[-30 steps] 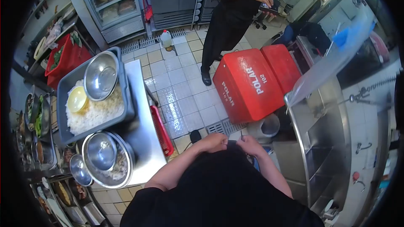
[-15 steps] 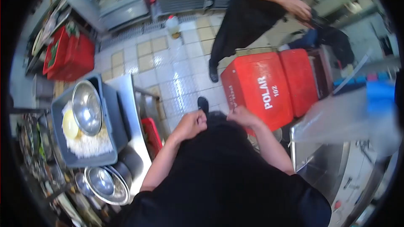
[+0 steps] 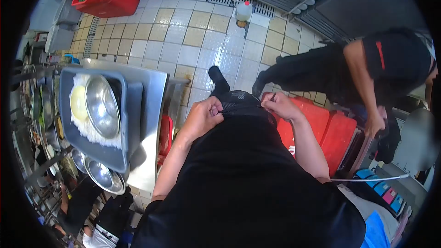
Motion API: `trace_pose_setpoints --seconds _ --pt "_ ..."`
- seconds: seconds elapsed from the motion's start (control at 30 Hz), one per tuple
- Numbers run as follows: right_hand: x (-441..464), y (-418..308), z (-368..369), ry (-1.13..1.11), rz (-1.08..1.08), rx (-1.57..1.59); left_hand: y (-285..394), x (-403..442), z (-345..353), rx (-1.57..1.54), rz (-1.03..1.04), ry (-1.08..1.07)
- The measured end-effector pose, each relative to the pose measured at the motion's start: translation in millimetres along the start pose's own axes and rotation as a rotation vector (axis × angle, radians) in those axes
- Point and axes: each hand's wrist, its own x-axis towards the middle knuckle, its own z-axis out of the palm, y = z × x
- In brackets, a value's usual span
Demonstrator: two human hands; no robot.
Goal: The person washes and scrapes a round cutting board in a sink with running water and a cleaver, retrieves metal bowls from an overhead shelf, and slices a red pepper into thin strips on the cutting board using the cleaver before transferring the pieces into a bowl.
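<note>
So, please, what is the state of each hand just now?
Left hand: closed, pinching something dark, too small to identify.
Right hand: closed, pinching a thin dark string.

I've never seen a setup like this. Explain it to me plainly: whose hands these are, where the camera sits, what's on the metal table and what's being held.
There is no machine: these are a person's own bare left hand and bare right hand. One camera, worn on that person's head, looks forward and down, so their black clothing fills the lower middle.

On the shiny metal table sits a grey plastic tub of white rice. A round silver metal bowl and a pale yellow round bowl rest in it.

Both hands are in front of the body, each seeming to pinch a thin black strip; it is too small to tell exactly what it is.
</note>
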Motion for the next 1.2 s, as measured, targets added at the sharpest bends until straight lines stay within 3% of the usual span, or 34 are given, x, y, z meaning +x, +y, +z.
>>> trace_pose_setpoints --seconds 0.17,0.3,0.47,0.8,1.0,1.2 --pt "38 -36 -38 0.230 -0.041 0.069 12 92 -50 -0.021 0.039 -0.035" --pt "67 -47 -54 0.252 -0.050 0.162 14 160 -79 0.006 0.003 -0.191" --pt "121 -92 -74 0.334 -0.008 0.197 7 215 -117 -0.064 -0.089 -0.212" --pt "329 -269 -137 0.059 -0.124 0.094 -4 294 -229 -0.317 -0.219 0.218" --pt "427 -357 -138 -0.249 -0.060 -0.174 -24 309 -283 -0.450 -0.298 0.514" --pt "519 -420 -103 -0.444 0.065 -0.226 -44 306 -356 -0.561 -0.317 0.596"
